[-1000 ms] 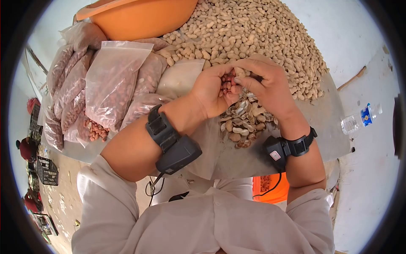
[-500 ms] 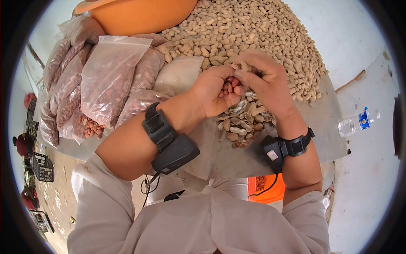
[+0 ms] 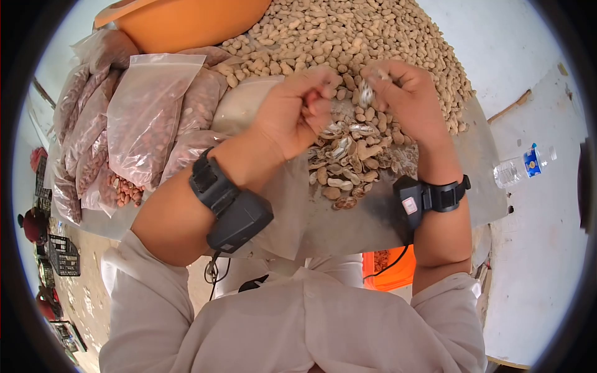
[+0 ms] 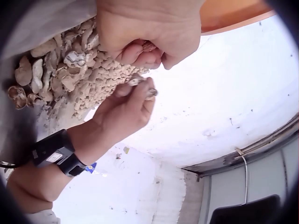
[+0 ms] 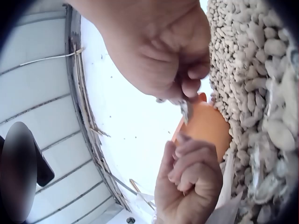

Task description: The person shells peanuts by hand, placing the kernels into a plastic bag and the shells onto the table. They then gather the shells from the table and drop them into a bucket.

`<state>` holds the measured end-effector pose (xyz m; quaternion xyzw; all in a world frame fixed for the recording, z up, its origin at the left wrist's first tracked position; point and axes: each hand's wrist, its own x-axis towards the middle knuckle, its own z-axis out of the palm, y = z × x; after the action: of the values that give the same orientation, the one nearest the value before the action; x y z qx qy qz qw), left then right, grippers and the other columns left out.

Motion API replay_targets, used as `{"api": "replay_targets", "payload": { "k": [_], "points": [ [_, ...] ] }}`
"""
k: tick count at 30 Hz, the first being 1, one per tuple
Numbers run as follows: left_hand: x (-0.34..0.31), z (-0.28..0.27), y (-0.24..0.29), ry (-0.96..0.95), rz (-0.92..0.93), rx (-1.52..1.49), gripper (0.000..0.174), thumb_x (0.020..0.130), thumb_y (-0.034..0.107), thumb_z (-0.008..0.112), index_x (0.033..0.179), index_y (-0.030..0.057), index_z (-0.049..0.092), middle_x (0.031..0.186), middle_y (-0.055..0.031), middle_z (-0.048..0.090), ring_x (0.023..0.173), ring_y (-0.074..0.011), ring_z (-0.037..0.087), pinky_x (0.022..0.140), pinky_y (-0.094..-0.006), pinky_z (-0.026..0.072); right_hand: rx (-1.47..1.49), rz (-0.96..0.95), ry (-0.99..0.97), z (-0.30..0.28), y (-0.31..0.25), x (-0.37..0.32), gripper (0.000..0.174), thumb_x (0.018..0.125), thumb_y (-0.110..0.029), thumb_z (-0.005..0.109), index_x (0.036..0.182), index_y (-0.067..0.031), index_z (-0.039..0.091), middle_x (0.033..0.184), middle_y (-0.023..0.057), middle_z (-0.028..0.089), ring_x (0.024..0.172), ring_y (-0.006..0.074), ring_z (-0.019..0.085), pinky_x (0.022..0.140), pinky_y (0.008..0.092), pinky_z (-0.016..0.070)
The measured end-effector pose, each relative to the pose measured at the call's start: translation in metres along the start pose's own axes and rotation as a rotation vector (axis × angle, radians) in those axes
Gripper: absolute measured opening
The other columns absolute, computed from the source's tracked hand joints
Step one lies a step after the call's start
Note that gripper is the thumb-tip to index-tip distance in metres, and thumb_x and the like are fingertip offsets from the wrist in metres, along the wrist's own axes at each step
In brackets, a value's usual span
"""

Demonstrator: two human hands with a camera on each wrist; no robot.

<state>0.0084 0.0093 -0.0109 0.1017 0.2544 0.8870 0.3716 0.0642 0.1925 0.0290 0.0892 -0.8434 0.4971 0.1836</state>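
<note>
My left hand (image 3: 289,115) is curled round red-skinned peanut kernels (image 3: 311,97), mostly hidden by the fingers. In the left wrist view a bit of kernel (image 4: 148,45) shows between them. The right hand (image 3: 413,102) pinches a split peanut shell (image 3: 366,93) between thumb and fingers, its pale inside showing; in the right wrist view the shell (image 5: 185,112) points down from the fingertips. Both hands are apart, above a heap of opened shells (image 3: 342,149) on the table. Behind them spreads a large pile of unshelled peanuts (image 3: 373,37).
Clear plastic bags of kernels (image 3: 146,118) lie at the left, with loose kernels (image 3: 126,191) beside them. An orange basin (image 3: 186,28) stands at the back left. A water bottle (image 3: 522,166) is at the right. Below the table edge is an orange container (image 3: 390,268).
The hands were together over the kernels and have drawn apart, the left moving left and the right slightly up and right. The shell in the right hand now shows its pale inside.
</note>
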Motion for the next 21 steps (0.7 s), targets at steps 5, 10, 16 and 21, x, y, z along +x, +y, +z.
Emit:
{"api": "replay_targets", "payload": {
  "k": [5,10,16,21],
  "points": [
    [0.002,-0.003,0.021,0.030,0.126,-0.063,0.014,0.086,0.015,0.057,0.085,0.0010,0.054,0.066,-0.0019,0.050,0.051,-0.0087,0.041,0.042,-0.0197,0.0297,-0.159,0.046,-0.418,-0.016,0.003,-0.003,0.013,0.081,-0.011,0.061,0.088,-0.0011,0.066,0.069,0.0009,0.061,0.059,0.0053,0.052,0.053,0.0222,0.0414],
    [0.001,0.000,0.019,0.092,0.192,-0.074,0.014,0.085,0.012,0.056,0.091,-0.0003,0.054,0.072,-0.0042,0.051,0.052,-0.0080,0.040,0.042,-0.0184,0.0294,-0.080,0.085,-0.454,-0.021,0.010,-0.004,0.015,0.080,-0.013,0.062,0.087,-0.0004,0.065,0.071,0.0007,0.062,0.066,0.0060,0.054,0.058,0.0227,0.0431],
    [0.002,0.002,0.017,0.122,0.204,-0.047,0.013,0.084,0.012,0.057,0.092,0.0012,0.054,0.072,-0.0037,0.050,0.053,-0.0077,0.039,0.042,-0.0179,0.0285,-0.205,-0.084,-0.273,-0.013,0.017,0.008,0.016,0.079,-0.013,0.060,0.088,-0.0009,0.065,0.073,0.0077,0.064,0.067,0.0159,0.059,0.062,0.0276,0.0457],
    [0.006,-0.004,0.014,0.129,0.182,-0.009,0.010,0.086,0.013,0.058,0.088,0.0038,0.053,0.071,-0.0017,0.049,0.051,-0.0070,0.038,0.041,-0.0184,0.0273,-0.632,-0.292,-0.213,0.006,0.025,0.032,0.017,0.078,-0.011,0.056,0.090,-0.0064,0.067,0.080,0.0152,0.064,0.077,0.0312,0.061,0.068,0.0367,0.0490]
  ]
}}
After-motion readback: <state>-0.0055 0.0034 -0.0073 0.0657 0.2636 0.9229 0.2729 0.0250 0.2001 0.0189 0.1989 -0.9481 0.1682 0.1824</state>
